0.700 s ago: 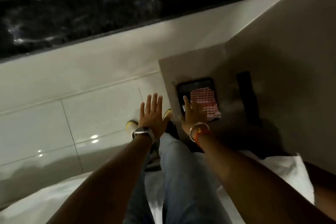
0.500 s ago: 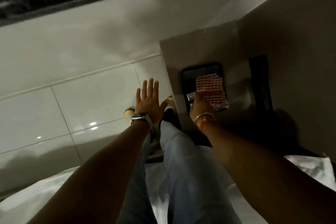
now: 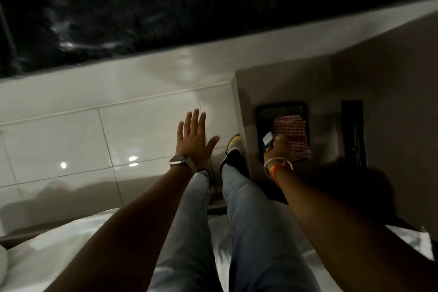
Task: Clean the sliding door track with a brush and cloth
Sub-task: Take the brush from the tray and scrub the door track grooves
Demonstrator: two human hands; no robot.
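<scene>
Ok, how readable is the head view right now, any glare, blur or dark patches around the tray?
Head view: dim overall. Two bright glare spots sit on the glossy floor tiles. The dark band across the top is smeared by motion blur. The black tray lies in shadow, though the red checked cloth reads clearly. The right hand closes on a small pale object, too blurred to identify. Straight edges bow from the wide lens.

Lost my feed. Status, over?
Left hand open, empty. Right hand closed on pale brush at black tray. Checked cloth still in tray. Nothing blocking.
</scene>
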